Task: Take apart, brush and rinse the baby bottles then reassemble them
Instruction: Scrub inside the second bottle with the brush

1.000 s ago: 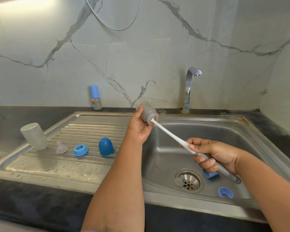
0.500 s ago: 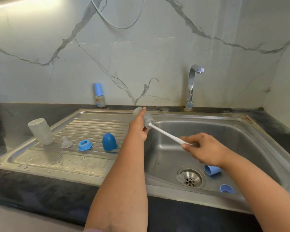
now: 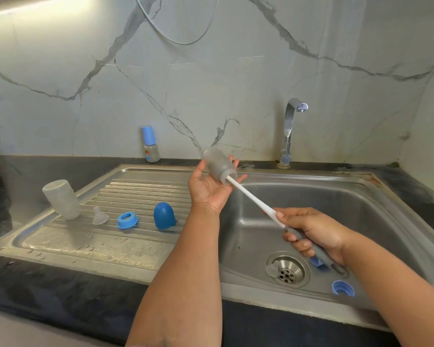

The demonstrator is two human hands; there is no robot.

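Note:
My left hand holds a cloudy bottle body over the sink's left rim, mouth turned toward the basin. A white bottle brush goes into that mouth; its head is hidden inside. My right hand grips the brush's grey handle above the basin. On the drainboard stand a second bottle body upside down, a clear teat, a blue ring and a blue cap. In the basin lie a clear teat by the drain, a blue ring and a blue cap, partly hidden.
A small assembled bottle with a blue cap stands on the dark counter against the marble wall. The chrome tap rises behind the basin; no water runs. The drain sits mid-basin. Dark counter edges the sink at front and right.
My right hand has drawn back along the handle, pulling the brush partly out of the bottle. The left hand has lifted the bottle slightly and its palm has opened toward me.

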